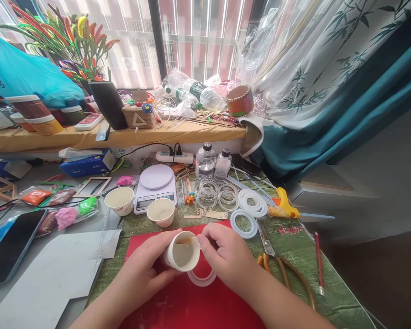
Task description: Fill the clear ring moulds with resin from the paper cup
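A white paper cup (182,257), tilted with its mouth facing me, is gripped by my left hand (152,260), whose fingers wrap round its side. My right hand (222,251) is closed at the cup's right rim, pinching a small stick (189,240) that reaches into the cup. Below the cup, a white translucent ring mold (203,281) lies on a red mat (192,306), partly hidden by the cup. Two more paper cups (160,213) (119,201) stand behind my left hand, near a white kitchen scale (155,183).
Ring molds (244,224), scissors (267,242), a yellow glue gun (283,204) and a red pencil (318,260) lie on the right. Clear bottles (222,165) stand at the back. A phone (13,246) and white board (51,274) lie at left.
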### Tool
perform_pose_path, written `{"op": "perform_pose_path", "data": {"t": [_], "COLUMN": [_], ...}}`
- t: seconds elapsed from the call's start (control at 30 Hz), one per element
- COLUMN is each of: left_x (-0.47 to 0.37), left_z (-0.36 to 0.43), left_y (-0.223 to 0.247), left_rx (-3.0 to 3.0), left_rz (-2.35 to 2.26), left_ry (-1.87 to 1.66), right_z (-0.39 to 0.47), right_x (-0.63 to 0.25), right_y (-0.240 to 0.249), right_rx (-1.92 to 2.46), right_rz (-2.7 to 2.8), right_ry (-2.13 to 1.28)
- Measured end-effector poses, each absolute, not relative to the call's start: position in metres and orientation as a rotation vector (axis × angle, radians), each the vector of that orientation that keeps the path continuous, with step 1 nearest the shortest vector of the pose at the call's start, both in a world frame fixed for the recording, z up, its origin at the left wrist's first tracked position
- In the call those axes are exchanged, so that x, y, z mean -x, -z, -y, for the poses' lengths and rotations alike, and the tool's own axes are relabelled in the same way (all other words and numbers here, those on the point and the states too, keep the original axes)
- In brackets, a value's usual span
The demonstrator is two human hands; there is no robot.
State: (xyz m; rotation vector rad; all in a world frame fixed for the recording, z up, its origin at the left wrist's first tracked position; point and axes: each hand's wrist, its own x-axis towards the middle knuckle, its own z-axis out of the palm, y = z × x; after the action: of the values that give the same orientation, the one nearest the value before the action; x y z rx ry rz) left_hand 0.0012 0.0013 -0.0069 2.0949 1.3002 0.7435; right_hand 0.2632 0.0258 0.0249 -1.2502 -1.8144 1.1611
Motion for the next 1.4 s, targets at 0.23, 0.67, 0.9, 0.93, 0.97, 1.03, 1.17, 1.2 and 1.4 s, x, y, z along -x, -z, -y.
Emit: {"op": "perform_pose_path", "data": {"t": [0.23, 0.67, 0.9, 0.93, 0.97, 1.03, 1.17, 1.2, 1.4], "left_x": [-0.0003, 0.0005, 0.0020, 0.0021, 0.0020, 0.0017, 0.0010, 0.0010, 0.0006], "left_z": [-0.0013, -0.0024, -0.0007, -0.0009, -0.0012, -0.0016, -0.0008, -0.0006, -0.0005], "left_y": [0.0084, 0.0083, 0.0118, 0.0116, 0.0112, 0.0103, 0.0093, 0.0092, 0.0092], "left_rx": [-2.106, -2.118, -2.126, -2.126, -2.127, -2.127, -2.129, -2.129, -2.131], "left_rz": [-1.289, -1.270, -1.279, -1.278, -1.278, -1.274, -1.272, -1.274, -1.271], "left_ry": [-0.755, -0.754, -0.756, -0.756, -0.755, -0.755, -0.761, -0.762, -0.758], "right_z": [-0.0243, -0.0254, -0.0300, -0.0300, -0.0296, -0.0276, -0.0238, -0.0235, -0.0245], "right_x": [-0.2616, -0.2609, -0.2644, -0.2645, -0.2643, -0.2631, -0.2605, -0.2603, -0.2607], "right_y": [-0.0249, -0.0187, -0.0158, -0.0159, -0.0162, -0.0172, -0.0189, -0.0191, -0.0201], "right_rx": [1.251, 1.180, 1.173, 1.162, 1.149, 1.123, 1.155, 1.179, 1.256], "right_rz": [1.869, 1.873, 1.894, 1.944, 2.000, 2.072, 1.963, 1.935, 1.872], "right_ry": [-1.107, -1.110, -0.848, -0.791, -0.759, -0.826, -1.033, -1.038, -1.086]}}
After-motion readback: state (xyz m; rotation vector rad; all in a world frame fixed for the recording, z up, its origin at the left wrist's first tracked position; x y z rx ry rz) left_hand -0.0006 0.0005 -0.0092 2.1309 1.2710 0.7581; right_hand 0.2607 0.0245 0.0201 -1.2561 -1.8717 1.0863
